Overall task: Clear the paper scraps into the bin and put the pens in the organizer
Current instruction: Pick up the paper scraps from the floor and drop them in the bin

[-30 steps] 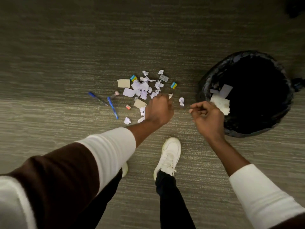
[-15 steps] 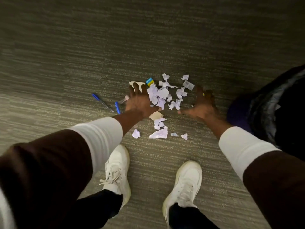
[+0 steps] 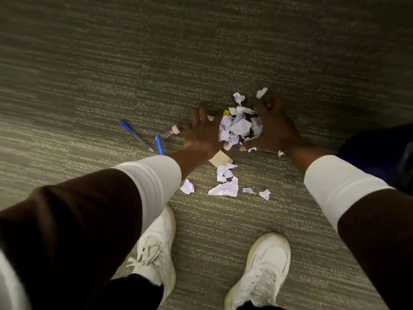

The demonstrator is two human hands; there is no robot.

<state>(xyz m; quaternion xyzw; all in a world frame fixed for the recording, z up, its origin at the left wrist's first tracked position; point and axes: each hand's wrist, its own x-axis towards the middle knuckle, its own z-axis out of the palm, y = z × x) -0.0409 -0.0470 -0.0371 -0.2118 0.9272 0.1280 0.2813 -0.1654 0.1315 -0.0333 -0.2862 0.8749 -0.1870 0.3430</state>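
Observation:
A heap of white paper scraps (image 3: 237, 128) lies on the carpet, squeezed between my left hand (image 3: 201, 133) and my right hand (image 3: 273, 128). Both palms press in on the heap from either side with fingers spread. Loose scraps (image 3: 224, 189) and a tan card (image 3: 220, 158) lie nearer to me, outside the hands. Two small scraps (image 3: 239, 98) sit beyond the heap. A blue pen (image 3: 136, 135) lies on the floor to the left. A second blue pen (image 3: 159, 145) is partly hidden by my left forearm, beside a clear pen with a pink cap (image 3: 172, 132).
The bin with its dark liner (image 3: 388, 153) is only partly visible at the right edge, behind my right arm. My two white shoes (image 3: 156, 249) (image 3: 266, 262) stand on the grey-green carpet below the scraps. No organizer is in view.
My hands have pushed inward and gathered the spread scraps into one tight heap between them. The view has drawn closer to the floor.

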